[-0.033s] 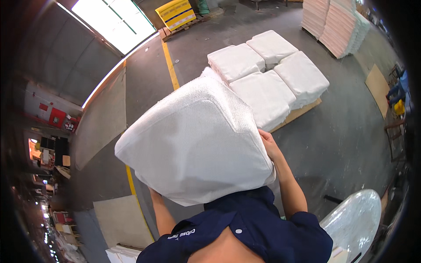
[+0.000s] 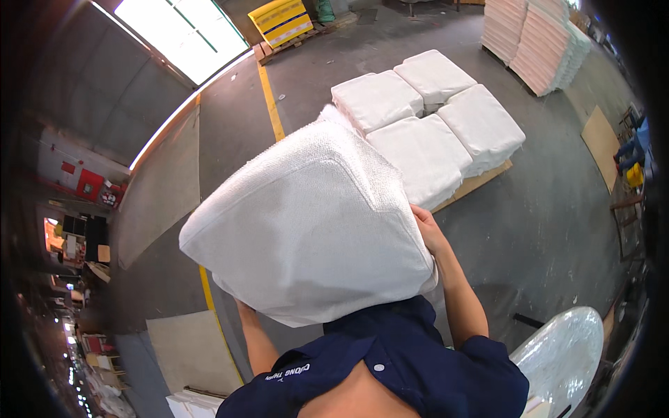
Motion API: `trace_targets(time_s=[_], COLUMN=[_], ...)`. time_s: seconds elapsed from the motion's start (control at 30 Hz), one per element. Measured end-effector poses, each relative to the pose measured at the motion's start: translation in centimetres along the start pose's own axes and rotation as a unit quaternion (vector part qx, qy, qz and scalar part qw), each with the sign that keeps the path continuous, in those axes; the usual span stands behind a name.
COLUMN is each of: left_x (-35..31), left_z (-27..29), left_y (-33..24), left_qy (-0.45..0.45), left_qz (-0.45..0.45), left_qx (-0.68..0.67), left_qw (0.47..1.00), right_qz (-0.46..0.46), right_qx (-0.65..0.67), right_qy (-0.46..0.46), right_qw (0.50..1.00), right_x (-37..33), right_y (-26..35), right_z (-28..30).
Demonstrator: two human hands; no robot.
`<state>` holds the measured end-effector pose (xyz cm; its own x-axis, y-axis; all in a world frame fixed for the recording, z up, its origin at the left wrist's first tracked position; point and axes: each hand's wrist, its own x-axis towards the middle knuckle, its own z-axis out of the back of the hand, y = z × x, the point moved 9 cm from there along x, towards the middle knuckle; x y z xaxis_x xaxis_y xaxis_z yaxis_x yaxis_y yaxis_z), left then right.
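Note:
A large white fabric-covered cushion (image 2: 306,237) with seamed edges fills the middle of the view, held up in front of my body. My right hand (image 2: 428,228) grips its right side, with the fingers partly tucked behind the edge. From below left, my left hand (image 2: 244,308) supports it; only the wrist area shows, and the fingers are hidden beneath. Just beyond the cushion, similar white cushions stand in several stacks (image 2: 417,155), set close together on a flat brown board (image 2: 474,187) on the floor.
Tall white stacks (image 2: 533,49) stand at the far right. A yellow panel (image 2: 281,22) leans on a pallet at the back. Near my right side is a plastic-wrapped rounded object (image 2: 568,348). Flat boards (image 2: 191,348) lie at left beside a yellow floor line (image 2: 272,104).
The view shifts very slightly, and the cushion's left corner sits a touch farther left. Both hands keep their places on it.

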<state>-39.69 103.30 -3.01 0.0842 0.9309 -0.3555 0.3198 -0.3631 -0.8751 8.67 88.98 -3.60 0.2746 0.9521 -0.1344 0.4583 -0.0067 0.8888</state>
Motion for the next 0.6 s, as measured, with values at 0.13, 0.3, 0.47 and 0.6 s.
trace_targets(time_s=[0.13, 0.3, 0.47, 0.6], left_x=[6.9, 21.3, 37.3, 49.3], left_z=[0.2, -2.8, -7.6, -14.4], left_y=[-0.2, -4.1, -10.5, -13.9], left_qy=[-0.024, 0.006, 0.062, 0.117], left_qz=[0.009, 0.004, 0.010, 0.035], left_qx=[-0.006, 0.001, 0.047, 0.091], left_qw=[1.000, 1.000, 0.997, 0.988], right_qz=[-0.027, -0.005, -0.051, -0.067], right_qx=[-0.017, -0.051, 0.011, -0.026], right_qy=[0.032, 0.038, -0.031, -0.186], right_qw=[0.999, 0.998, 0.998, 0.980], right_x=[9.1, 24.6, 37.6, 42.6], right_y=[-0.1, -0.2, -1.5, -2.8], right_z=[-2.0, -3.8, -5.0, -2.5])
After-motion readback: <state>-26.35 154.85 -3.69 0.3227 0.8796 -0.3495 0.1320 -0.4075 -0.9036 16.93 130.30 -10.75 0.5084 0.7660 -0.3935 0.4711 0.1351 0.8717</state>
